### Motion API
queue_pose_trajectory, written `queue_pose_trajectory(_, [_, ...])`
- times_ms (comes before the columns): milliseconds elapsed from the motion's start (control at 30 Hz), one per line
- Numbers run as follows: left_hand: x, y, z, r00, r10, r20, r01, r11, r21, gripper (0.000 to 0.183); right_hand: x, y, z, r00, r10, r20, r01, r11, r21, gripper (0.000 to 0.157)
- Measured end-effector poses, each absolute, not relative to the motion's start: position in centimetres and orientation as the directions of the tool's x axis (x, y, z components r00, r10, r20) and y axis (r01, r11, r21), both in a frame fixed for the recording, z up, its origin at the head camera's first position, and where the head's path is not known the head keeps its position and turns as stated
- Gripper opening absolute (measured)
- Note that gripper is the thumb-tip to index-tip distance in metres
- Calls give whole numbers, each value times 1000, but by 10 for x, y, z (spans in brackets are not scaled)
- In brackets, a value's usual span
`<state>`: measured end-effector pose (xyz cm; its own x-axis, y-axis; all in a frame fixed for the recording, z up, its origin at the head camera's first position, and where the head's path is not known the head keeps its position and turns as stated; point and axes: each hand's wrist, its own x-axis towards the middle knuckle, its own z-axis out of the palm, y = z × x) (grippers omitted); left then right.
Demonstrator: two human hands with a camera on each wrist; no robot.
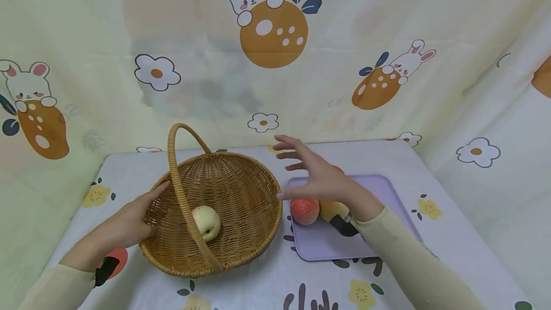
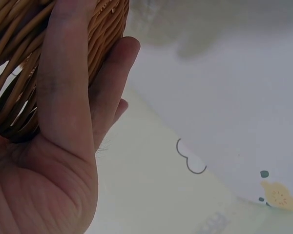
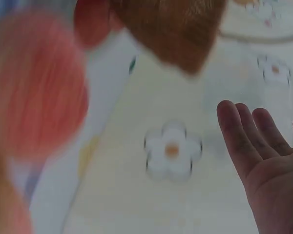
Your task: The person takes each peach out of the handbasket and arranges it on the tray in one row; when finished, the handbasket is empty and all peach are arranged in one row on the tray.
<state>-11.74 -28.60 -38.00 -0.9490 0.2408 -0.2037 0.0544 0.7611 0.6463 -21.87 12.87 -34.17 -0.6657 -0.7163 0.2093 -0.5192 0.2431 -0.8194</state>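
Observation:
My left hand (image 1: 131, 221) grips the left side of a brown wicker basket (image 1: 249, 190), which has a tall arched handle. In the left wrist view the fingers (image 2: 66, 83) lie against the weave. Inside the basket, partly behind the handle, sits a pale yellow apple-like fruit (image 1: 207, 224). My right hand (image 1: 320, 176) hovers empty between the basket and a lilac tray (image 1: 320, 252), its fingers spread and pointing left. Under that hand, a red-pink peach (image 1: 304, 211) and a yellowish fruit (image 1: 330, 209) rest on the tray, the latter partly covered by the wrist strap.
A light tablecloth (image 1: 258, 291) with yellow flowers covers the table. Behind it and along both sides hangs a cream curtain (image 1: 193, 109) printed with rabbits and flowers. Another reddish fruit (image 1: 338, 169) peeks out behind the right hand.

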Motion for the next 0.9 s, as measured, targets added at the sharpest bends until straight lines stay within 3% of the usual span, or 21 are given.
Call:
queue_pose_trajectory(133, [-118,-285,-379,-950,234,-209,47,764,644,106,-211,90,-351,-617,-769,165,-514,235,-825,107])
queue_pose_trajectory(400, [-118,-286,-379,-951,247,-186,73,764,641,106,-198,39,-363,-493,-869,48,-623,314,-717,108])
queue_pose_trajectory(900, [-116,-285,-381,-951,236,-198,53,758,650,104,-186,-3,-383,-317,-932,-176,-721,358,-594,112])
